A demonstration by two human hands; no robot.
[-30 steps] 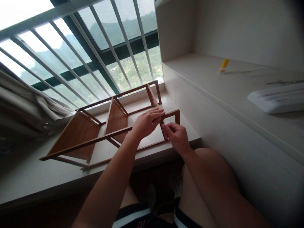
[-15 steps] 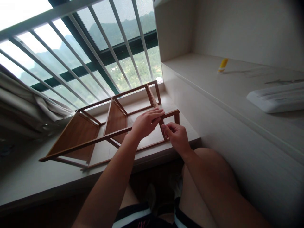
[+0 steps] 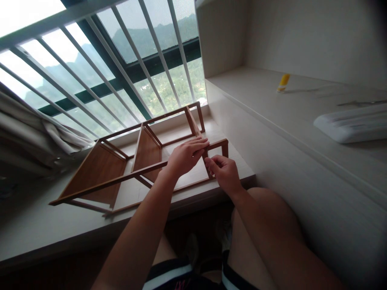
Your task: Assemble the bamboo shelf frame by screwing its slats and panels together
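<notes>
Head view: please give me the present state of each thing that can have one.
Wooden rack: on its side on the window ledge.
Left hand: fingers extended, resting on the rack.
Right hand: fingers curled together by the crossbar; anything held is hidden.
Curtain: bunched at the left.
Yellow-and-white tube: standing on the shelf.
Window: open or shut, unclear.

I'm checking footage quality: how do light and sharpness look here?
Head view: the window glares, blown white at upper left; head view: the space below the ledge is nearly black; head view: the white object at right looks blurred, while the wooden frame reads clearer.
</notes>
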